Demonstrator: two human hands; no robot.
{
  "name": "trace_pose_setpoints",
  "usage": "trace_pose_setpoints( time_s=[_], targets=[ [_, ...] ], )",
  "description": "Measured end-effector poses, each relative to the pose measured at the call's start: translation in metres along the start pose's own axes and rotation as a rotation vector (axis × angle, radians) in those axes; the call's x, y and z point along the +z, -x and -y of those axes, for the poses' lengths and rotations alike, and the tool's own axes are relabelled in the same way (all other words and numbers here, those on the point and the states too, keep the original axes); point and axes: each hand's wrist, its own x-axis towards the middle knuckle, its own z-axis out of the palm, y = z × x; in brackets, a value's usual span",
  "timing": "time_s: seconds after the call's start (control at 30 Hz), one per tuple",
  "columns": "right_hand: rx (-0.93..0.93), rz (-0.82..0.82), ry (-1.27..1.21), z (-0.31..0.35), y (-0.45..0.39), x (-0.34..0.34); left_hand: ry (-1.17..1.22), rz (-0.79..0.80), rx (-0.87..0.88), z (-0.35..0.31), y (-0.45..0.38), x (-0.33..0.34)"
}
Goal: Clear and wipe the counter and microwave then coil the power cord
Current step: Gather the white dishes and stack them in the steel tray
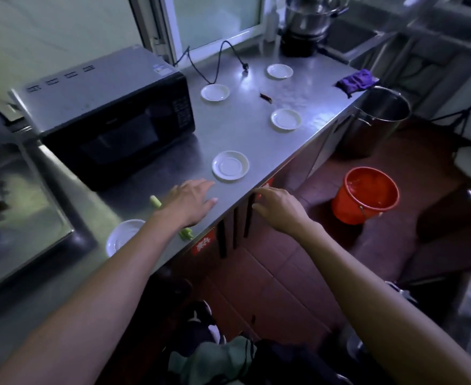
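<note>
Both hands were open and held nothing. The left hand lay flat near the counter's front edge, by a plate, likely to clear it. The right hand hung past that edge. The cord lay at the back edge, beside the microwave.

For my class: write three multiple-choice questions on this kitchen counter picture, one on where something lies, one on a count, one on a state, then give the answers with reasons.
1. Where does the purple cloth lie?
A. on the microwave
B. at the far right edge of the steel counter
C. in the orange bucket

2. How many white saucers are on the counter?
A. three
B. five
C. seven

3. How is the power cord?
A. coiled neatly
B. plugged into the microwave front
C. uncoiled, looping across the counter

Answers:
1 B: it sits at the counter's far corner, above the steel pot.
2 B: four stand beyond the left hand, and one sits partly behind the left forearm.
3 C: it arches loose, its plug lying on the steel.
</note>
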Motion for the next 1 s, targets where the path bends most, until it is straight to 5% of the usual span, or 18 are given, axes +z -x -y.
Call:
trace_pose_setpoints(
  time_s=[0.33,1.0],
  targets=[
    [0.169,-0.041,-0.031,-0.067,-0.016,-0.009,0.074,0.070,0.163,-0.059,-0.089,0.025],
    [0.243,-0.056,-0.031,-0.133,-0.211,-0.071,0.147,0.111,0.190,-0.063,-0.300,0.003]
  ],
)
